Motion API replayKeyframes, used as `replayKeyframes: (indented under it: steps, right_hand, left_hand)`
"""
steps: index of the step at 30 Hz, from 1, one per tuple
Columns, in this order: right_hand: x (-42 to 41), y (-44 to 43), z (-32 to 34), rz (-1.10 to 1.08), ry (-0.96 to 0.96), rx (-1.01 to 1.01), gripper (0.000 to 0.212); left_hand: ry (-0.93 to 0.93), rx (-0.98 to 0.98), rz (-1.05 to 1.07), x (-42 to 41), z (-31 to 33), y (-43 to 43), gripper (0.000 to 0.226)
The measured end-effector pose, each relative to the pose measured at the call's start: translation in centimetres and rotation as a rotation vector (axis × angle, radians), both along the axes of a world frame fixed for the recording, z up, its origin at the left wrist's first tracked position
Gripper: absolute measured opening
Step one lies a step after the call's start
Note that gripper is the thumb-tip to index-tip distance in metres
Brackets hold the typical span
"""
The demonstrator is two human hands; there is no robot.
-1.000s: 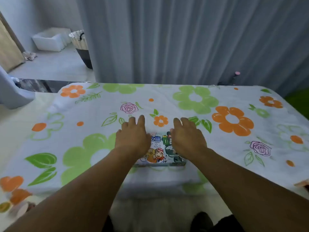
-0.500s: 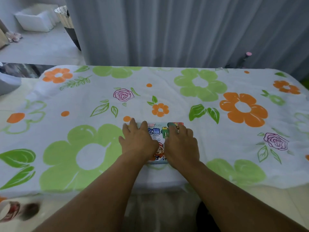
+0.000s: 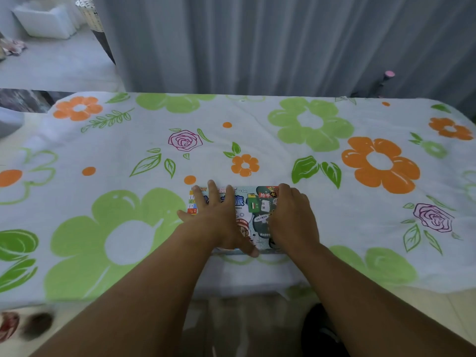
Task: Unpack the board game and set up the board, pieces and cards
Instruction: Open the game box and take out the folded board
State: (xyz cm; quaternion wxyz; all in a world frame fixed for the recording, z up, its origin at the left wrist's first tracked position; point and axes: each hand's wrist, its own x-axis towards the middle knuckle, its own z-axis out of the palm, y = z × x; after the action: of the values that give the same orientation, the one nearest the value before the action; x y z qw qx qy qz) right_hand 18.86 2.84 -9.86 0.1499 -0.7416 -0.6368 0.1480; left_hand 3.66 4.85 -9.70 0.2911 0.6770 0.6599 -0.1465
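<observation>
- The game box is seen flat at the worktop's near edge, centre.
- Left hand's fingers are spread flat on it.
- Right hand's fingers are held together; grip cannot be told.

A grey curtain hangs in long folds across the far side, lit softly and evenly. In front of it spreads a white tablecloth printed with green and orange flowers, purple roses and leaves; it droops over the near edge. Far left, a pale grey surface carries a white tub and, just beside it to the right, a woven basket. Pale floor tiles show near right, and blurred dark and reddish shapes lie near left
</observation>
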Motion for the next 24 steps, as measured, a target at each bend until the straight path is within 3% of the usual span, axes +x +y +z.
replayKeyframes:
  steps: [7,12,16,24]
  right_hand:
    - [2.2,-0.4,-0.2,0.045,-0.081,-0.112,0.024]
    - [3.4,-0.1,-0.2,0.045,-0.172,-0.056,0.022]
    - [4.6,1.0,0.2,-0.013,0.026,-0.221,0.006]
    - [6.4,2.1,1.4,-0.204,0.587,-0.335,0.017]
  left_hand:
    - [0.002,-0.007,-0.029,-0.3,0.0,0.1,0.162]
    - [-0.006,0.003,-0.024,-0.4,0.3,-0.1,0.16]
    - [-0.05,0.033,0.017,-0.8,0.5,0.0,0.153]
    - [-0.165,0.23,0.317,-0.7,0.8,1.0,0.111]
